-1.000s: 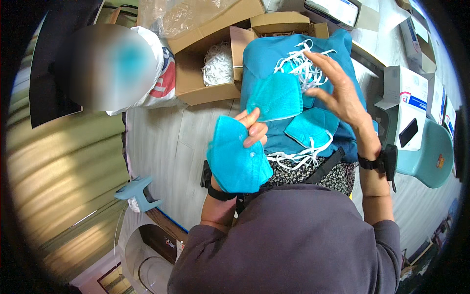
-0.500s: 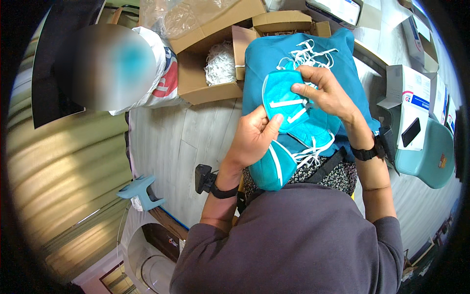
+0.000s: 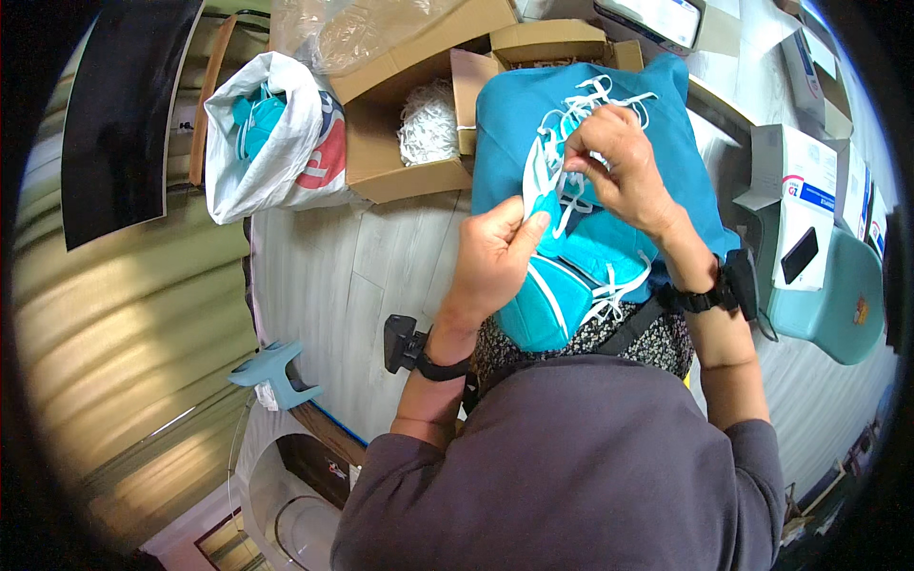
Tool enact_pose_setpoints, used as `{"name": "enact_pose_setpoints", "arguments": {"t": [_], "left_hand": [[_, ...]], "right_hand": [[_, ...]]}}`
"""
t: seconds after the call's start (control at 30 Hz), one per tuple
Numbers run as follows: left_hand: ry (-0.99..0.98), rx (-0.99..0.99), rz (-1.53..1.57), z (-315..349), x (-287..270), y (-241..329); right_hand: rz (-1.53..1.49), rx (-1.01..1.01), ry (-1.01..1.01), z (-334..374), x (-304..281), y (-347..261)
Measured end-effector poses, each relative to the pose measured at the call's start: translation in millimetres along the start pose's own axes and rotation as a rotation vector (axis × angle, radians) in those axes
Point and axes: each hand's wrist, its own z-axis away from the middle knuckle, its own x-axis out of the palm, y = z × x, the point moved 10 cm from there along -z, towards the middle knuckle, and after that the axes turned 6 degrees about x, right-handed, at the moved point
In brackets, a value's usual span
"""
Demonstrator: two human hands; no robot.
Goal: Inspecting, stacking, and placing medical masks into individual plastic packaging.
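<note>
My left hand (image 3: 493,255) pinches a teal face mask (image 3: 546,205) by its lower edge, thumb on top. The mask is turned nearly edge-on, its white rim facing left. My right hand (image 3: 621,164) is closed at the mask's far side, where a white strap (image 3: 568,183) runs at the fingertips. Beneath my hands, more teal masks lie in my lap, one a cupped mask (image 3: 549,306) with a white strap across it. White straps (image 3: 600,93) lie tangled beyond my right hand on a blue cloth (image 3: 514,105). My right fingers partly hide the masks under them.
At the far left stands a white sack (image 3: 286,181) with teal masks inside. Beside it, a cardboard box (image 3: 409,181) holds a heap of white straps (image 3: 428,124). White cartons (image 3: 795,171), a dark phone (image 3: 800,255) and a pale green stool (image 3: 843,305) are on the right.
The mask in my left hand has turned from face-up to nearly edge-on. My right hand has left the mask's top edge and closed at a strap. The cupped mask shifted slightly.
</note>
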Motion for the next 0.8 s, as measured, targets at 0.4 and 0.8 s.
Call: {"name": "enact_pose_setpoints", "arguments": {"t": [0.4,0.8], "left_hand": [[0.09,-0.141,0.129,7,-28,-6],[0.108,-0.046,0.028,15,-28,3]], "right_hand": [[0.106,-0.062,-0.046,2,-12,-4],[0.285,-0.031,0.038,6,-7,37]]}}
